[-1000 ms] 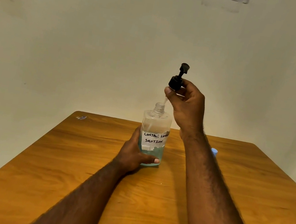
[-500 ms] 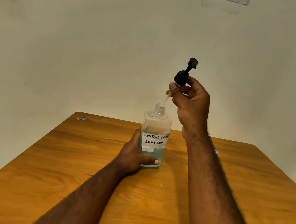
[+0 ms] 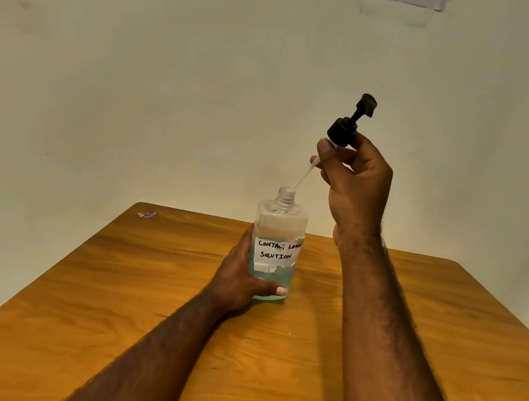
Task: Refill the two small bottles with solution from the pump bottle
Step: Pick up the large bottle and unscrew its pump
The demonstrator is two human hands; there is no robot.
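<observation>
Pinching a black pump (image 3: pixel 343 131), right hand (image 3: pixel 357 184) hovers above clear squarish bottle (image 3: pixel 282 224).

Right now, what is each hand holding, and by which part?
The right hand pinches the black pump head by its collar. The left hand grips the pump bottle around its lower body.

A white handwritten label (image 3: pixel 277 251) on the clear pump bottle (image 3: pixel 277 237) reads "CONTAC… LEN…" on its upper line, partly unclear, and "SOLUTION" below. No other writing is legible.
</observation>
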